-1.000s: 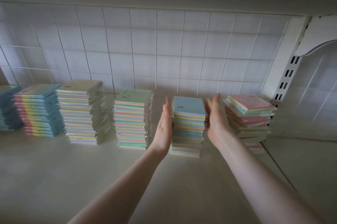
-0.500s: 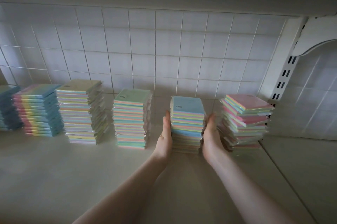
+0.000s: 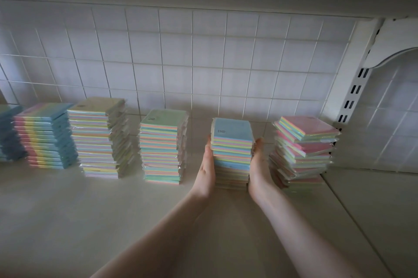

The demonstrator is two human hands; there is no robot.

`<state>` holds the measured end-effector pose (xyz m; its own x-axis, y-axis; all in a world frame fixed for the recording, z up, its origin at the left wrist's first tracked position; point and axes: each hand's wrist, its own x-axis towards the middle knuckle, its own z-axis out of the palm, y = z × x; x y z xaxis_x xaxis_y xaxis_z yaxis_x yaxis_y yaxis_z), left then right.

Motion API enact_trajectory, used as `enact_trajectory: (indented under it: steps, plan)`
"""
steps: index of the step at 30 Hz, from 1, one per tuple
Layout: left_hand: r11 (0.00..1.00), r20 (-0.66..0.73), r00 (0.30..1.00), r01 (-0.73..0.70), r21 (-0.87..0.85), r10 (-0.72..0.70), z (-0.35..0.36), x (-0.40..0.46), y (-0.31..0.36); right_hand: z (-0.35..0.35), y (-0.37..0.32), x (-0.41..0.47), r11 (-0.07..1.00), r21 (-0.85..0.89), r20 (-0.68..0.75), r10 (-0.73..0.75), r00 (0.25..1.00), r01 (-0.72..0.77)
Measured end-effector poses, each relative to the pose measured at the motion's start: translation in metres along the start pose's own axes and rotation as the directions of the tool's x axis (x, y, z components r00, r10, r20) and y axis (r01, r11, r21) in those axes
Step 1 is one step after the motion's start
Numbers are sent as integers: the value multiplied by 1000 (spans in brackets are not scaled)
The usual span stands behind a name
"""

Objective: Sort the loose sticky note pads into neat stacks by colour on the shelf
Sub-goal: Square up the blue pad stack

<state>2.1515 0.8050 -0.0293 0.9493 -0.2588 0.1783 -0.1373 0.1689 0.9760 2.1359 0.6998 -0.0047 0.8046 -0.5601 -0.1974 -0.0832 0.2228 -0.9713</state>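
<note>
Between both hands (image 3: 233, 164), blue-topped stack (image 3: 232, 142).

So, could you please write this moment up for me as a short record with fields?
setting: shelf against a tiled wall
stacks in row: six, the leftmost cut off by the frame edge
left hand: fingers straight, flat against left side of blue-topped stack
right hand: pressed against the right side of the same stack
neatest neighbour: green-topped stack, left of the hands
untidiest: pink-topped stack, pads skewed, at far right
loose pads: none visible
</note>
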Motion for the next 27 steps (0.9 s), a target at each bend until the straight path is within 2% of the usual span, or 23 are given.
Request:
enact_trajectory:
  steps: [3,5,7,9,11,13,16,24,26,27]
  plan:
    - [998,54,998,-18,56,15,-5,-2,4,-3,0,1,1000,19,36,-13,999,12]
    - [989,81,993,-99,112,90,-9,-3,5,-8,-16,-8,999,24,21,-44,999,43]
    - [969,99,985,-158,190,142,-16,-5,7,-12,-30,-12,987,-62,96,-145,985,151]
    - [965,163,972,-198,173,171,-20,-6,8,-12,-37,-8,954,-146,142,-241,960,261]
    - [964,265,947,-225,140,182,-22,-7,6,-8,-43,-12,940,-173,189,-262,946,295]
    - [966,304,936,-227,126,180,-23,-5,6,-8,-44,-12,929,-180,253,-275,928,324]
    - [971,308,936,-213,105,172,-25,-3,2,-10,-47,-11,906,-206,325,-294,899,371]
    - [958,309,927,-259,124,211,-24,-4,4,-11,-52,-9,844,-261,364,-363,858,468]
    - [953,299,931,-264,151,211,-25,-4,3,-12,-56,-8,771,-330,373,-424,825,545]
    - [948,293,933,-268,173,211,-27,-3,2,-14,-58,-7,696,-401,389,-459,799,595]
